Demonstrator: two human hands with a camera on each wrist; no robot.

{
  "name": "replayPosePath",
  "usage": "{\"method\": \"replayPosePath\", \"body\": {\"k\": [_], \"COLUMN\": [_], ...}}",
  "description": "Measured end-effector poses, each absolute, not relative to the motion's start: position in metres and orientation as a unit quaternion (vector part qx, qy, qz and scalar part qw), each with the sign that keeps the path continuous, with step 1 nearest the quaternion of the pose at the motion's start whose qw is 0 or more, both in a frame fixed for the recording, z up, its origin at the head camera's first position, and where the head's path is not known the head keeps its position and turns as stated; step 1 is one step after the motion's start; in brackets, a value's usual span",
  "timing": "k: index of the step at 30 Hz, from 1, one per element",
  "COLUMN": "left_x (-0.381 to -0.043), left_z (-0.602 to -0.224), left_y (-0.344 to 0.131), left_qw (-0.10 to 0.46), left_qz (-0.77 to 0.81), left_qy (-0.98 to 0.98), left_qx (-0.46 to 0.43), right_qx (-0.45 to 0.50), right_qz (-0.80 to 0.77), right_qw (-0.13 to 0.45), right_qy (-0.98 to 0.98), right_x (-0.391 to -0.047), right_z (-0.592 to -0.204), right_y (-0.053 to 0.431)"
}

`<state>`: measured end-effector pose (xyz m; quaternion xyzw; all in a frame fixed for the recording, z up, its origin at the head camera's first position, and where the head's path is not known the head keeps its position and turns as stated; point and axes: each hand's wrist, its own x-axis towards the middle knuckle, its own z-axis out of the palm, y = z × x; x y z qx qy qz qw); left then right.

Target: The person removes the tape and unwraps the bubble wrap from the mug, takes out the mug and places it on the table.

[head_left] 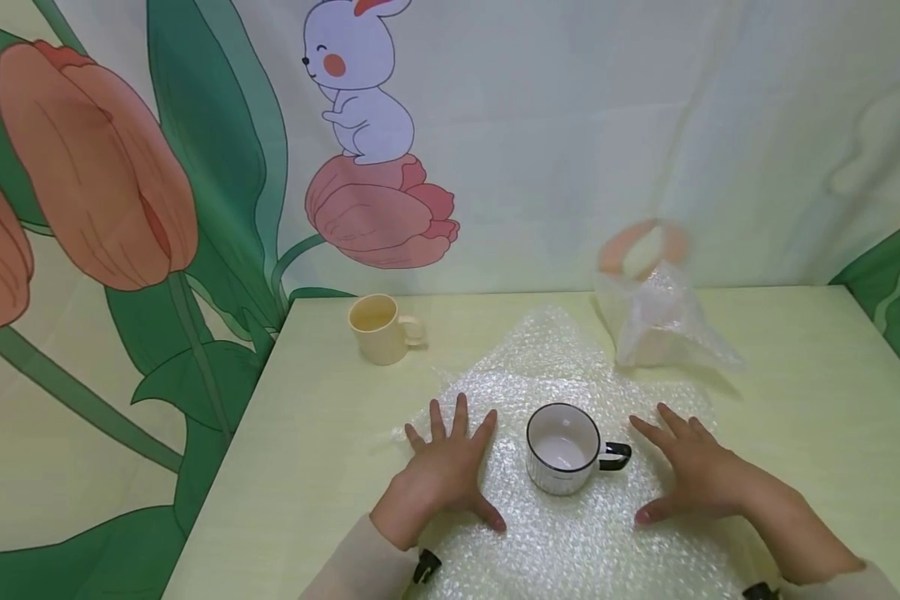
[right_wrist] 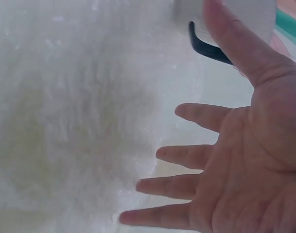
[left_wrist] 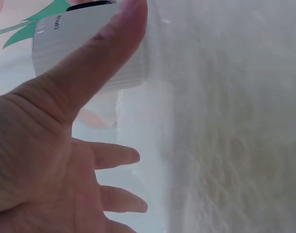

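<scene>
From my end of the feed, I have a white mug [head_left: 562, 458] in the middle of things, standing upright on a sheet of bubble wrap [head_left: 540, 550] that lies over the desk [head_left: 285, 483]. Its rim is black, and its black handle [head_left: 616, 456] points toward the right hand [head_left: 701, 482].

The left hand [head_left: 446, 473] is on the mug's other side, palm down, its fingers [head_left: 461, 417] fanned wide and pointing away from me. The right hand mirrors it, its fingers [head_left: 671, 421] straight and spread as well. I have hold of nothing with either one; the head view shows both well apart from the mug. Whether the fingertips touch the wrap or hover just above it, I can't tell.

Through the left wrist view, the thumb [left_wrist: 106, 60] crosses in front of the mug's ribbed wall, which carries small dark lettering [left_wrist: 57, 22].

At the far edge of the desk, on the left, a yellow mug [head_left: 378, 343] stands upright, handle to the right. Farther right sits a bundle [head_left: 656, 321] in translucent wrapping; I can't make out its contents. Behind hangs a cloth [head_left: 540, 125] printed with tulips and a white rabbit [head_left: 375, 125].
</scene>
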<state>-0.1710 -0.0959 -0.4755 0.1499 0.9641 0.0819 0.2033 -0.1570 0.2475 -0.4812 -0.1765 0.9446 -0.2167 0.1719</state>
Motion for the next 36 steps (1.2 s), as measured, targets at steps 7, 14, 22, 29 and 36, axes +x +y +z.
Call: {"method": "replayPosePath", "body": {"k": [7,14,22,29,36], "left_x": [-0.173,-0.175,-0.179,-0.178,-0.177], "left_z": [-0.471,-0.471,-0.475,-0.485,-0.493], "left_y": [-0.087,-0.077,-0.065,-0.057,-0.051], "left_qw": [0.184,0.169,0.161,0.167,0.152], "left_qz": [0.158,0.242,0.362,0.448,0.467], "left_qy": [0.954,0.934,0.898,0.865,0.855], "left_qx": [0.178,0.2,0.193,0.156,0.168], "right_qx": [-0.193,-0.198,-0.132,-0.099,-0.123], "right_qz": [-0.268,-0.337,-0.434,-0.504,-0.545], "right_qw": [0.14,0.138,0.218,0.235,0.257], "right_qy": [0.934,0.91,0.864,0.825,0.788], "right_x": [-0.159,-0.158,-0.159,-0.161,-0.159], "right_z": [-0.471,-0.462,-0.468,-0.477,-0.485], "right_y": [0.25,0.247,0.238,0.228,0.223]}}
